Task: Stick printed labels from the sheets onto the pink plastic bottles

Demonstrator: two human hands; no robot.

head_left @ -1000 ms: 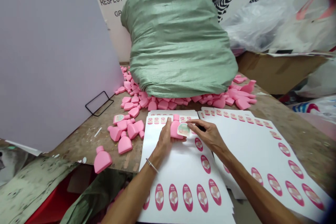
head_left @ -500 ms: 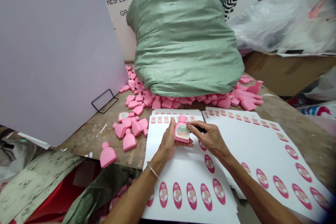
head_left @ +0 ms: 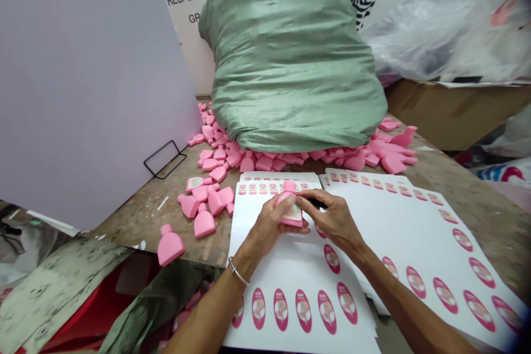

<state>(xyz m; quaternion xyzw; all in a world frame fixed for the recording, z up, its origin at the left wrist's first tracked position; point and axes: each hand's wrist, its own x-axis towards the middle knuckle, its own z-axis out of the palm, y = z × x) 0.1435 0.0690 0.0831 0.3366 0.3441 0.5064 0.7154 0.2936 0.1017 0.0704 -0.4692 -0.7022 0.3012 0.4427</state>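
Note:
A small pink bottle point(head_left: 293, 221) is gripped in my left hand point(head_left: 264, 227), tilted slightly above a sheet of stickers point(head_left: 286, 265). On its front sits a pale printed label point(head_left: 296, 212), and my left thumb lies over part of the label. My right hand point(head_left: 335, 220) is closed around a slim black tool point(head_left: 317, 203), whose kind I cannot make out. Its thumb and fingertips touch the bottle by the label's upper right edge. Pink oval stickers remain along the sheet's right and lower edges, with a row of small ones at the top.
Another sticker sheet point(head_left: 394, 227) lies to the right. Several loose pink bottles point(head_left: 204, 223) are on the left of the table point(head_left: 141, 215). Behind, a large green sack point(head_left: 294, 66) rests among many more bottles. A black wire frame point(head_left: 165, 160) stands by the pale panel point(head_left: 91, 77).
My left thumb has moved from the bottle's side onto the label, covering part of it. The right hand stays at the label's edge, still with the black tool.

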